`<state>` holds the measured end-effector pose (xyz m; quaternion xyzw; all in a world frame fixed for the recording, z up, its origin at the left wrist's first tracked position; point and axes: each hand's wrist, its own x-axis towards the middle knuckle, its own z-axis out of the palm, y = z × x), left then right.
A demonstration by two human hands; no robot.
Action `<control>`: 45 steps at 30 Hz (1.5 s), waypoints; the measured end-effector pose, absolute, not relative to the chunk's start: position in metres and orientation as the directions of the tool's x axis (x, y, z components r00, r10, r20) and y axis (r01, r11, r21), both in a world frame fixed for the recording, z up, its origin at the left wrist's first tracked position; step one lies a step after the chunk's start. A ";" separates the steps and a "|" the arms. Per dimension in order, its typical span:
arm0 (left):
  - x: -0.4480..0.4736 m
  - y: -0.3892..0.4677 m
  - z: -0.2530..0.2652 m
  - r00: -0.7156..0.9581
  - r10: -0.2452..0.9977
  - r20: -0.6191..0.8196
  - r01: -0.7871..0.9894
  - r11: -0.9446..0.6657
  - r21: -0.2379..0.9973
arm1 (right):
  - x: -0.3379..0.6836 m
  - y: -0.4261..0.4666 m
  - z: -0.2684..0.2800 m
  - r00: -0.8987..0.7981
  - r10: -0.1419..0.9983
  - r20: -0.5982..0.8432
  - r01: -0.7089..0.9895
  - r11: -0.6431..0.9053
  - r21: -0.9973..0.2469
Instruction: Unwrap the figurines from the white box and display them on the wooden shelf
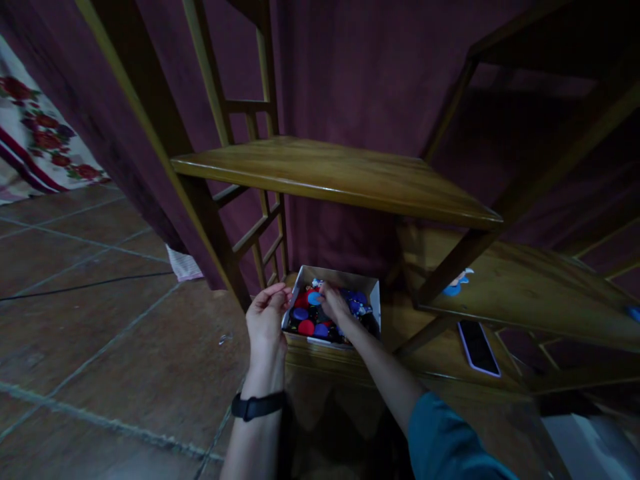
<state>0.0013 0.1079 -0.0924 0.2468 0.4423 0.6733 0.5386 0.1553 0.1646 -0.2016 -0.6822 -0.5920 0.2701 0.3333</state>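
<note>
A white cardboard box point(376, 293) holds several small round pieces in red, blue and black, perhaps lids or caps. One red disc point(306, 327) lies near its front left corner. My right hand point(334, 303) is inside the box, fingers bent down and drawn together beside a light blue disc point(315, 299); whatever they grip is hidden. At the box's left wall, my left hand point(267, 313) has thumb and fingertips brought together. Anything between those fingertips is too small to make out. A black band point(258, 405) circles my left wrist.
The box stands on the low board of a wooden shelf unit. A higher shelf point(320, 172) juts out above it, with an upright post point(200, 220) at left. A phone point(479, 348) and a blue-and-white cutout figure point(457, 283) lie to the right. A cable point(90, 285) crosses the tiled floor.
</note>
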 end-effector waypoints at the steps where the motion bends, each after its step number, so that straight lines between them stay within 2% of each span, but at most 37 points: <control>1: 0.002 0.109 -0.092 -0.294 0.945 -0.146 -0.505 -0.025 0.863 | 0.164 0.164 -0.200 0.201 0.980 0.011 0.579 -0.110 -0.808; 5: 0.005 0.113 -0.095 -0.261 0.954 -0.146 -0.469 0.007 0.883 | 0.192 0.155 -0.191 0.304 0.952 -0.021 0.483 -0.174 -0.858; 8: 0.012 0.118 -0.102 -0.168 0.978 -0.122 -0.346 0.057 0.937 | 0.201 0.139 -0.178 0.306 0.951 -0.049 0.399 -0.175 -0.900; 13: 0.029 0.121 -0.115 0.014 0.999 -0.041 -0.149 0.043 0.988 | 0.187 0.114 -0.142 0.137 0.991 0.005 0.104 -0.010 -0.994; 16: 0.031 0.120 -0.115 0.114 0.989 -0.091 -0.135 0.106 0.985 | 0.175 0.111 -0.123 0.059 0.995 0.076 0.042 0.073 -0.996; 18: 0.027 0.120 -0.111 0.075 0.991 -0.111 -0.168 0.123 0.978 | 0.175 0.114 -0.118 0.061 0.993 0.100 0.022 0.099 -0.995; 20: 0.020 0.122 -0.108 -0.052 0.993 -0.104 -0.226 0.090 0.970 | 0.180 0.116 -0.122 0.088 0.990 0.111 0.089 0.103 -0.991; 23: 0.009 0.126 -0.104 -0.204 0.973 -0.112 -0.288 0.050 0.956 | 0.186 0.114 -0.145 0.024 0.990 0.141 0.370 0.123 -0.921; 25: 0.005 0.127 -0.103 -0.238 0.964 -0.120 -0.296 0.046 0.954 | 0.183 0.109 -0.166 -0.126 0.982 0.143 0.541 0.188 -0.820; 28: 0.006 0.127 -0.101 -0.251 0.961 -0.112 -0.289 0.036 0.957 | 0.166 0.105 -0.194 -0.356 0.928 0.112 0.665 0.335 -0.668; 32: 0.008 0.124 -0.097 -0.247 0.964 -0.098 -0.285 0.024 0.958 | 0.151 0.114 -0.205 -0.474 0.879 0.053 0.760 0.439 -0.479; 35: 0.006 0.123 -0.094 -0.265 0.960 -0.094 -0.293 0.012 0.956 | 0.160 0.126 -0.198 -0.431 0.902 0.015 0.831 0.404 -0.382; 39: 0.001 0.124 -0.093 -0.289 0.953 -0.087 -0.298 -0.003 0.954 | 0.188 0.134 -0.189 -0.359 0.933 0.008 0.884 0.342 -0.319; 45: -0.001 0.124 -0.092 -0.278 0.956 -0.098 -0.334 -0.001 0.943 | 0.219 0.124 -0.175 -0.117 0.993 0.007 0.963 0.116 -0.242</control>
